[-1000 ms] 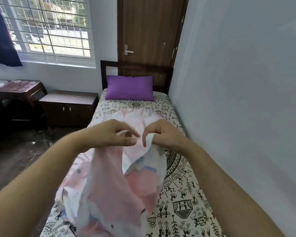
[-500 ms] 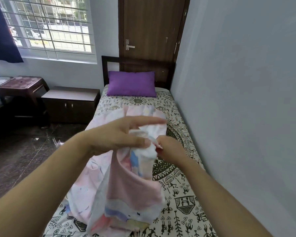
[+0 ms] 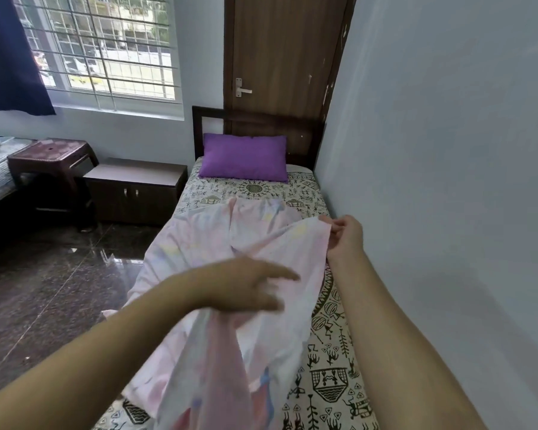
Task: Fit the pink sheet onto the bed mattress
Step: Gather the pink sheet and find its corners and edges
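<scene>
The pink sheet (image 3: 199,243), pale with faint pastel patches, lies bunched and partly spread over the middle of the bed mattress (image 3: 333,352), which wears a cream cover with black figures. My right hand (image 3: 343,237) pinches an edge of the sheet near the wall side and holds it up. My left hand (image 3: 246,287) is over the sheet's middle with forefinger stretched out; a fold of the cloth hangs from under its palm, and how the other fingers lie is blurred. The sheet's lower end drapes toward me.
A purple pillow (image 3: 244,161) leans at the dark headboard (image 3: 205,119) before a wooden door (image 3: 280,57). The grey wall (image 3: 448,181) runs along the bed's right side. A low dark cabinet (image 3: 134,189) and brown stool (image 3: 48,156) stand left, on dark glossy floor (image 3: 44,290).
My hands were close together bunching the sheet. Now my right hand has drawn an edge out to the right toward the wall, and the sheet has spread wider over the bed.
</scene>
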`<state>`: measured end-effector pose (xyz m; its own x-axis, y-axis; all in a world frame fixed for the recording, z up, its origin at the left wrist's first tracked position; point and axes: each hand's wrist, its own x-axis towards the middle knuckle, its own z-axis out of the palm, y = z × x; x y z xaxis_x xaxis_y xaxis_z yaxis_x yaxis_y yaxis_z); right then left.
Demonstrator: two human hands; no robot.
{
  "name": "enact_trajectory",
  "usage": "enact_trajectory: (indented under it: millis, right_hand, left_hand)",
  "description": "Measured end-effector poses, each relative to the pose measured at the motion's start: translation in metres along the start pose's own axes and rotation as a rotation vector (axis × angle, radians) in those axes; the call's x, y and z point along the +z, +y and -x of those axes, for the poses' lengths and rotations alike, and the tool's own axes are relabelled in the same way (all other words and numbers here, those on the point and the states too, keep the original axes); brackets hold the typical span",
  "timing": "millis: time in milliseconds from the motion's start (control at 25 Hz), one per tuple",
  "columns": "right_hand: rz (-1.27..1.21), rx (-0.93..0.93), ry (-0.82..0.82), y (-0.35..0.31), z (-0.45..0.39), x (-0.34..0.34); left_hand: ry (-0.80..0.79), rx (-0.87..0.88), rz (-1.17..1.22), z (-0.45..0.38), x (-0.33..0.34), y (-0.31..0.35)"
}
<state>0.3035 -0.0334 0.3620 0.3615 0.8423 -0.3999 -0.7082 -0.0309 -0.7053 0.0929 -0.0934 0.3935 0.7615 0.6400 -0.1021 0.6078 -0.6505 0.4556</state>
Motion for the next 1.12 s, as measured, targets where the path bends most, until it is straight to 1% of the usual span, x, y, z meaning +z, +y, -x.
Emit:
enact_trajectory:
  millis: [40, 80, 120, 160, 200, 240, 280, 320, 360, 440, 480, 520, 600, 640, 680, 720, 800, 880, 1000, 1040, 1120]
  right_hand:
    - [0.146, -0.030, 0.010, -0.009, 0.005, 0.001]
    - [0.373, -0.088, 0.001, -0.016, 0.012, 0.003]
    - [0.642, -0.217, -0.063, -0.021, 0.015, 0.005]
    - [0.857, -0.364, -0.226, -0.021, 0.023, 0.009]
    - [1.027, -0.475, -0.458, -0.021, 0.038, 0.015]
    - [1.142, -0.535, -0.669, -0.021, 0.051, 0.020]
    - [1.209, -0.569, -0.803, -0.023, 0.060, 0.021]
    - [1.234, -0.601, -0.860, -0.028, 0.068, 0.021]
    - [1.233, -0.626, -0.857, -0.033, 0.071, 0.019]
    - [1.229, -0.651, -0.780, -0.046, 0.069, 0.009]
    - [1.242, -0.652, -0.744, -0.052, 0.067, 0.002]
    - [1.249, -0.640, -0.718, -0.057, 0.065, -0.007]
    - [1.255, -0.639, -0.644, -0.067, 0.060, -0.020]
    - [1.283, -0.651, -0.590, -0.070, 0.057, -0.024]
    - [1.352, -0.684, -0.534, -0.073, 0.055, -0.028]
    - [1.478, -0.750, -0.473, -0.075, 0.052, -0.030]
    - [1.763, -0.934, -0.265, -0.078, 0.047, -0.033]
    - [1.812, -1.039, -0.072, -0.083, 0.044, -0.036]
    - [1.757, -1.095, 0.077, -0.091, 0.039, -0.039]
    - [1.720, -1.103, 0.116, -0.094, 0.038, -0.038]
    - [1.642, -1.113, 0.200, -0.101, 0.034, -0.036]
  left_hand:
    - [0.248, -0.101, 0.038, -0.005, -0.015, -0.004]
    - [0.484, -0.201, 0.103, -0.011, -0.029, -0.008]
    - [0.608, -0.225, 0.144, -0.020, -0.042, -0.012]
    - [0.608, -0.177, 0.177, -0.028, -0.049, -0.013]
    - [0.520, -0.072, 0.207, -0.036, -0.051, -0.011]
    - [0.400, 0.025, 0.269, -0.043, -0.048, -0.006]
    - [0.278, 0.081, 0.378, -0.050, -0.043, -0.001]
    - [0.183, 0.111, 0.522, -0.056, -0.039, 0.004]
    - [0.117, 0.126, 0.654, -0.060, -0.036, 0.004]
    - [-0.013, 0.106, 0.850, -0.066, -0.037, 0.006]
    - [-0.067, 0.092, 0.884, -0.069, -0.037, 0.005]
    - [-0.097, 0.092, 0.857, -0.072, -0.038, 0.005]
    - [-0.096, 0.114, 0.731, -0.079, -0.037, 0.006]
    - [-0.103, 0.131, 0.726, -0.082, -0.034, 0.006]
    - [-0.110, 0.148, 0.757, -0.085, -0.032, 0.006]
    - [-0.114, 0.160, 0.817, -0.088, -0.029, 0.007]
    - [-0.119, 0.169, 0.885, -0.094, -0.025, 0.010]
    - [-0.083, 0.154, 0.801, -0.098, -0.023, 0.008]
    - [-0.082, 0.009, 0.632, -0.102, -0.024, -0.006]
    - [-0.095, -0.009, 0.514, -0.104, -0.024, -0.009]
    - [-0.105, -0.032, 0.163, -0.108, -0.022, -0.022]
